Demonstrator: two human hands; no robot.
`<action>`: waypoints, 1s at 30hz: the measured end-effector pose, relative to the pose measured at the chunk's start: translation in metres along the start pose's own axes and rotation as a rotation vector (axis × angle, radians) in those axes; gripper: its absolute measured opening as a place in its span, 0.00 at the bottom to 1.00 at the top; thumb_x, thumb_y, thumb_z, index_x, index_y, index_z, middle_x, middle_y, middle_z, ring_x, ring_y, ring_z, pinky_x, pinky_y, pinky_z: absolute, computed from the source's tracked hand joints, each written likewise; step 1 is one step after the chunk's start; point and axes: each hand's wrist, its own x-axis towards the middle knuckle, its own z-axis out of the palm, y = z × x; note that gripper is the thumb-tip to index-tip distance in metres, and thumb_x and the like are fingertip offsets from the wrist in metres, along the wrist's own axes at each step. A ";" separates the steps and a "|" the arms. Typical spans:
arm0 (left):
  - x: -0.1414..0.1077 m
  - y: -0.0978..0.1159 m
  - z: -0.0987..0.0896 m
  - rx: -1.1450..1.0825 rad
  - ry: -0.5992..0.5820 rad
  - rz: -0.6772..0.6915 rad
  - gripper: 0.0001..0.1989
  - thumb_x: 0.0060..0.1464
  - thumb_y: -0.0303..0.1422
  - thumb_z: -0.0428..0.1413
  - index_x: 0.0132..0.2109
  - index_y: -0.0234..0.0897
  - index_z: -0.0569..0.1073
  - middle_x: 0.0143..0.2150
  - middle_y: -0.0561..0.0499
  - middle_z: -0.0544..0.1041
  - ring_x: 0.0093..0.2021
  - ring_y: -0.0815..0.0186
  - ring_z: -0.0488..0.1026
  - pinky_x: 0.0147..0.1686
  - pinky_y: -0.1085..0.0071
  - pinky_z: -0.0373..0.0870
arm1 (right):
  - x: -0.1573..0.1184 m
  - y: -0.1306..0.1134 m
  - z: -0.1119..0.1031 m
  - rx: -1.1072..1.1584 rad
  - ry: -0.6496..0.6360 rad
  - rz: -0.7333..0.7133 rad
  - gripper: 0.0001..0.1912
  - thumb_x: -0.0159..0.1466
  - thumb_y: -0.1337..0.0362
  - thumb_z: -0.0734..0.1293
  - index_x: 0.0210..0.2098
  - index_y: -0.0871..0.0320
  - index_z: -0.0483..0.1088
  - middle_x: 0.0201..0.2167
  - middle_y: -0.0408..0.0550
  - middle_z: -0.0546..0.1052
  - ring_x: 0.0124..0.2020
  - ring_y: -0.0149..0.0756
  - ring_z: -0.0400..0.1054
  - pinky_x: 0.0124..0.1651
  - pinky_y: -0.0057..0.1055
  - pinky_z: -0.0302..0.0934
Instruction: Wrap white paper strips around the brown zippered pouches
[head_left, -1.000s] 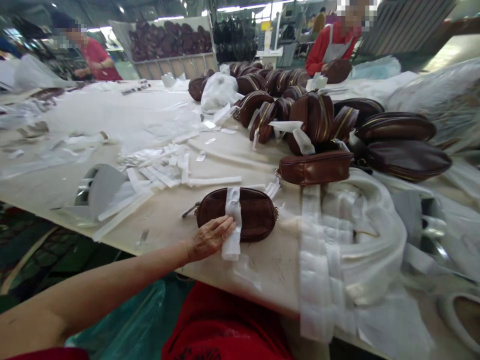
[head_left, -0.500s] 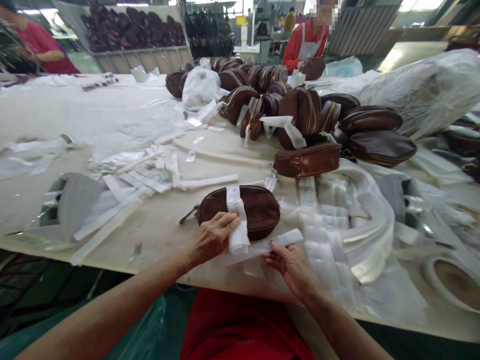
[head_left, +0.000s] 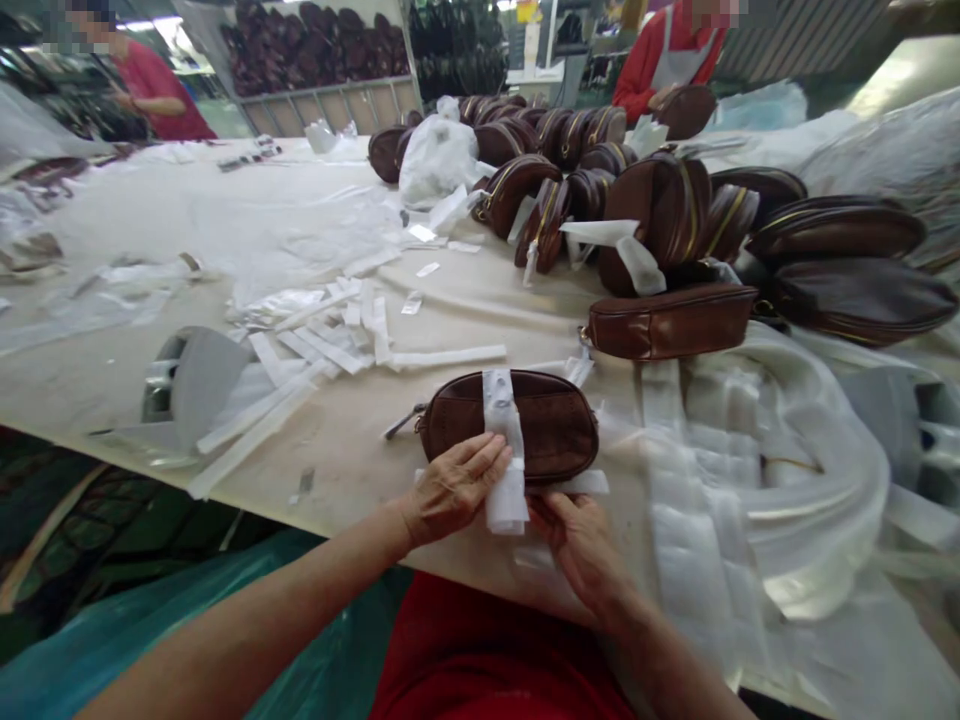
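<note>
Brown pouch (head_left: 559, 425) near the table's (head_left: 341, 490) front edge
Left hand (head_left: 454, 490): fingers outstretched, laid on its white strip (head_left: 499, 405). Right hand (head_left: 577, 535): fingers bent at its lower rim, hold unclear. Beyond, brown bags (head_left: 656, 215) crowd toward the far edge.

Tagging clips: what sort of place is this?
Probably a bag factory's packing area: many brown bags piled on a big table, white strips scattered near them, and a crate of brown items behind.

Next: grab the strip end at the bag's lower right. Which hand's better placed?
Likely the right hand: it's close to that strip end. The left hand is on the white band across the bag.
</note>
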 end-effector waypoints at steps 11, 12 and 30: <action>-0.009 0.011 0.014 0.034 0.027 -0.070 0.17 0.60 0.25 0.47 0.56 0.21 0.63 0.52 0.35 0.71 0.57 0.55 0.65 0.55 0.60 0.70 | 0.007 -0.037 0.002 -1.415 -0.358 -1.389 0.17 0.63 0.58 0.64 0.49 0.58 0.68 0.46 0.53 0.75 0.48 0.42 0.68 0.51 0.39 0.61; -0.009 0.011 0.015 0.016 0.023 -0.078 0.18 0.60 0.25 0.48 0.56 0.21 0.63 0.52 0.35 0.70 0.57 0.55 0.65 0.55 0.60 0.69 | 0.014 -0.035 0.004 -1.461 -0.356 -1.409 0.18 0.63 0.57 0.64 0.50 0.59 0.67 0.47 0.54 0.75 0.48 0.43 0.68 0.50 0.39 0.61; -0.007 0.011 0.013 -0.082 0.019 -0.122 0.15 0.62 0.27 0.45 0.54 0.24 0.65 0.53 0.39 0.71 0.56 0.58 0.67 0.55 0.63 0.69 | 0.022 -0.037 -0.034 -1.494 -0.544 -1.524 0.21 0.62 0.75 0.61 0.54 0.63 0.64 0.47 0.57 0.74 0.52 0.42 0.65 0.52 0.41 0.61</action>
